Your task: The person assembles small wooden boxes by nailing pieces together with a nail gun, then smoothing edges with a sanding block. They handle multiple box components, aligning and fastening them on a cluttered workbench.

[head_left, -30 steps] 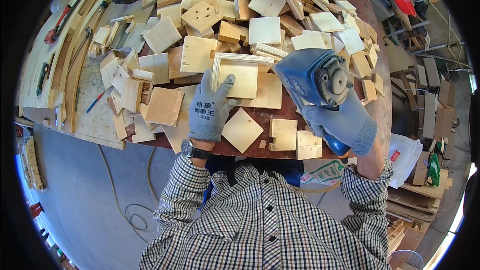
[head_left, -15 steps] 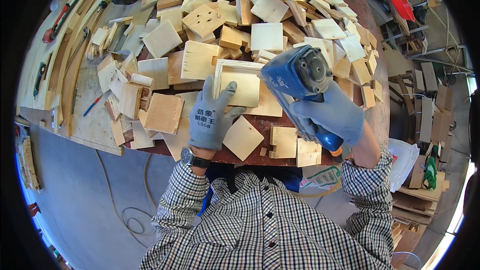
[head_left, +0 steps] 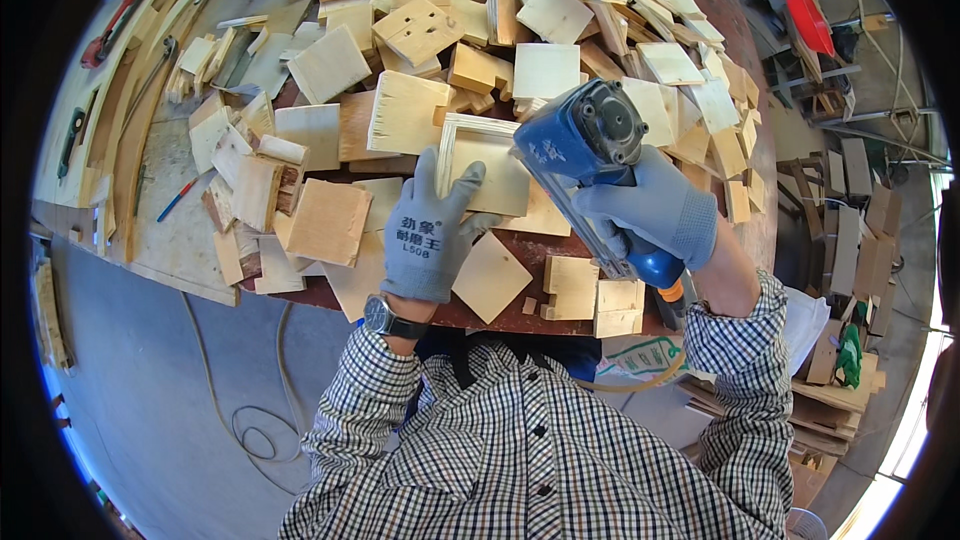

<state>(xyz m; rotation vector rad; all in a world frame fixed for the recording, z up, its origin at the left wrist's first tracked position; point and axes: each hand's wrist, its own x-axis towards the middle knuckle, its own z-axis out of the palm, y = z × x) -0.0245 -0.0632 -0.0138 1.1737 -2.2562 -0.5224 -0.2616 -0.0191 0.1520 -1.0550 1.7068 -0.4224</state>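
A blue pneumatic nail gun (head_left: 575,135) is gripped in my gloved right hand (head_left: 655,215), its body tilted over the right side of a small plywood piece. That pale piece (head_left: 500,173) has raised strips along its left and far edges. My gloved left hand (head_left: 432,225) holds it at the near left, fingers along the left strip and thumb over the inside. The gun hides the piece's far right corner, so I cannot see whether its nose touches the wood. Close to my hands lie a square board (head_left: 492,276) and a notched block (head_left: 570,288).
A large heap of wooden offcuts (head_left: 555,12) covers the far side of the dark red table (head_left: 480,316). Long boards (head_left: 165,110) lie at the left with a red-and-blue pen (head_left: 176,200). An air hose (head_left: 205,350) curls on the floor. Cardboard (head_left: 875,240) stands at the right.
The nail gun and my right hand have shifted slightly left. My left hand stays on the plywood piece, and the whole view has moved a little.
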